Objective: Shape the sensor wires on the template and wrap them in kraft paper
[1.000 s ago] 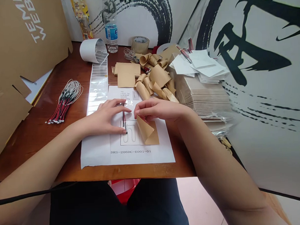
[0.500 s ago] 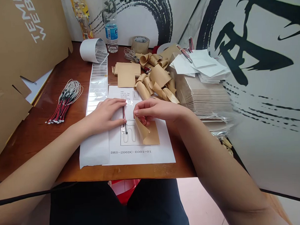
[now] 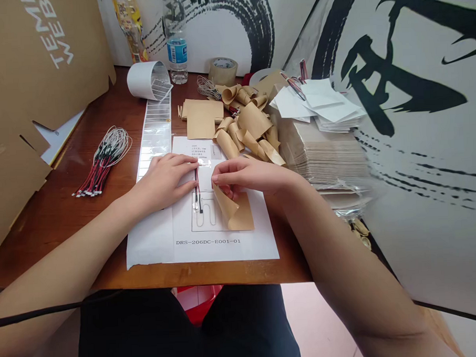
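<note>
We pinch a tan backing sheet [image 3: 235,213] up from a printed template sheet [image 3: 260,246].

At left on the tabletop [image 3: 47,244] lies a bundle of red-and-black wire leads [image 3: 102,166], with a white label roll [image 3: 149,80] and its label strip [image 3: 155,135] at upper left. Our left grip [image 3: 165,179] is spread wide and flat on the template, its fingertips just beside a single wire lead [image 3: 197,188] lying over a serpentine outline. Our right grip [image 3: 241,177] is narrow, pinching the curled-up edge of the tan sheet, which lies at lower centre, just right of that lead. Curled kraft paper scraps [image 3: 239,126] sit at upper centre; a stack of kraft sheets [image 3: 319,159] and loose white sheets [image 3: 317,104] sit at right.
</note>
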{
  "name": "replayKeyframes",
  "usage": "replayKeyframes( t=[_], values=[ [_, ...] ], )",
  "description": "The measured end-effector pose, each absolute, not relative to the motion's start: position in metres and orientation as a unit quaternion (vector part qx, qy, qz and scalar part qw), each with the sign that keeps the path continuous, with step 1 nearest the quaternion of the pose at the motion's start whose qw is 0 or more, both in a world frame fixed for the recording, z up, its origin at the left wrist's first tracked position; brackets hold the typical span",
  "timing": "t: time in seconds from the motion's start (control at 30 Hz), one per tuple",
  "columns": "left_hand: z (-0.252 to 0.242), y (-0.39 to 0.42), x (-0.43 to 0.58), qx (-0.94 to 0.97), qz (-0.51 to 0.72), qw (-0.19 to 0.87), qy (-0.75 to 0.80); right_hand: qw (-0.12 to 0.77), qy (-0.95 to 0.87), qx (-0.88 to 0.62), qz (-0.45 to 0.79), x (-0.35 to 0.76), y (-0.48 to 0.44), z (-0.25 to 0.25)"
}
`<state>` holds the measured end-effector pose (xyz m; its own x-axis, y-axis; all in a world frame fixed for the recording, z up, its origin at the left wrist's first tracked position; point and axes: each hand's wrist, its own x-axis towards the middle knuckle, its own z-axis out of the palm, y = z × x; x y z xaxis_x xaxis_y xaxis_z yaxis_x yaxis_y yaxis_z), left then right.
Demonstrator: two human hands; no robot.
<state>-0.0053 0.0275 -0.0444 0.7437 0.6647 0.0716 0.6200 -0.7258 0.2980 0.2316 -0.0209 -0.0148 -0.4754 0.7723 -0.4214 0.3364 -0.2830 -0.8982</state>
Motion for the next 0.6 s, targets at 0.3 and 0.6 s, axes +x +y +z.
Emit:
replayKeyframes(
  t=[0.3,0.6],
  values=[
    [-0.043,0.026,-0.003,0.933,0.082,0.093,0.338,0.155,-0.596,-0.493,0.614,0.23,-0.02,-0.019],
    [-0.044,0.03,-0.008,0.927,0.075,0.126,0.345,0.174,-0.648,-0.523,0.525,0.212,-0.028,-0.019]
  ],
)
